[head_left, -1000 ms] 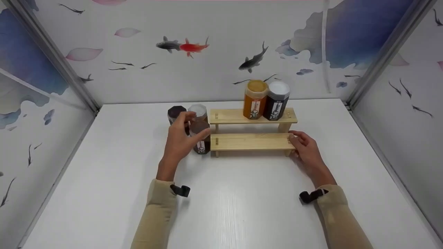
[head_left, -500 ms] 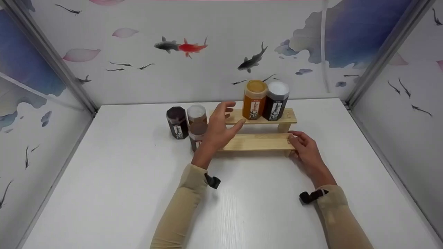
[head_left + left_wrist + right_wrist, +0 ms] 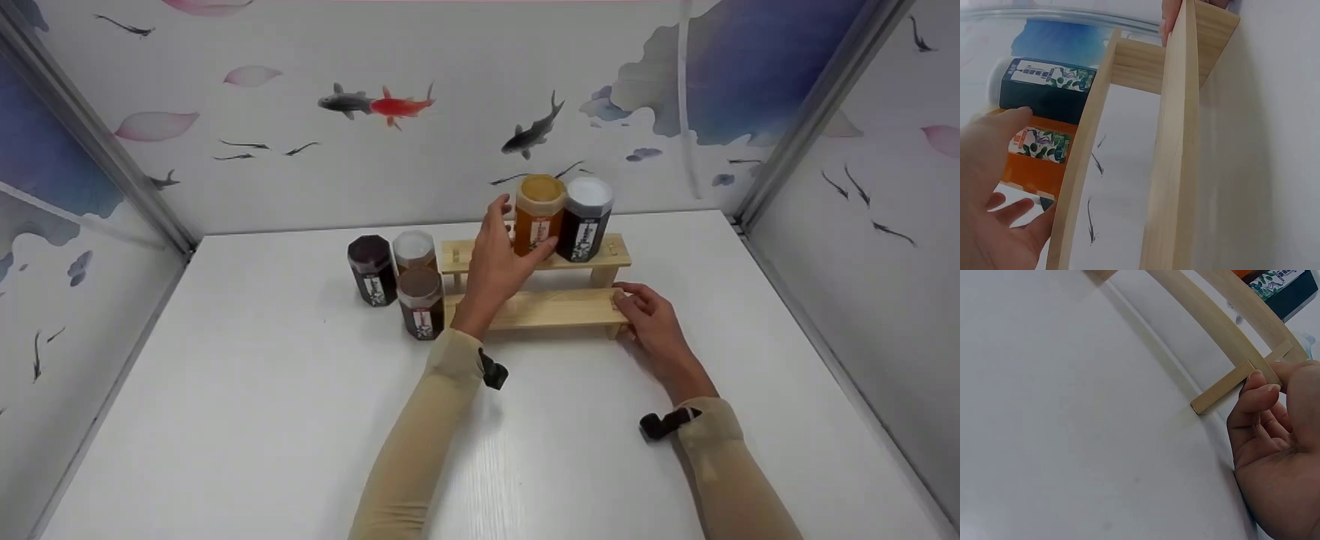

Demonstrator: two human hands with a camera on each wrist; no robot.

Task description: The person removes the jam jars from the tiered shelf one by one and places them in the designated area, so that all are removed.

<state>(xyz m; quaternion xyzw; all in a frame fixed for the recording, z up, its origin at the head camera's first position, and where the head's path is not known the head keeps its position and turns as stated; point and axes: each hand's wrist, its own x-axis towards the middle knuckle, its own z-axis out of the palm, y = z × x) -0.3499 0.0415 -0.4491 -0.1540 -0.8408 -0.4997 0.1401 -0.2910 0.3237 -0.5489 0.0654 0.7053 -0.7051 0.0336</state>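
A two-step wooden rack (image 3: 555, 308) stands mid-table. On its upper step are an orange jar (image 3: 538, 217) and a black jar with a white lid (image 3: 585, 222). My left hand (image 3: 517, 234) reaches over the rack, fingers spread around the orange jar's left side, thumb at its base. In the left wrist view the left hand (image 3: 999, 163) is open beside the orange jar (image 3: 1036, 169), with the black jar (image 3: 1044, 93) beyond. My right hand (image 3: 637, 300) grips the right end of the lower step. The right wrist view shows the right hand (image 3: 1264, 389) curled against the rack (image 3: 1224, 389).
Three more jars stand on the table left of the rack: a dark-lidded one (image 3: 370, 270), a white-lidded one (image 3: 414, 249) and a brown-lidded one (image 3: 421, 304). Painted walls close in the white table (image 3: 247, 420) on three sides.
My left hand left the brown-lidded jar on the table and moved right and up to the orange jar. The right hand stayed on the rack's end.
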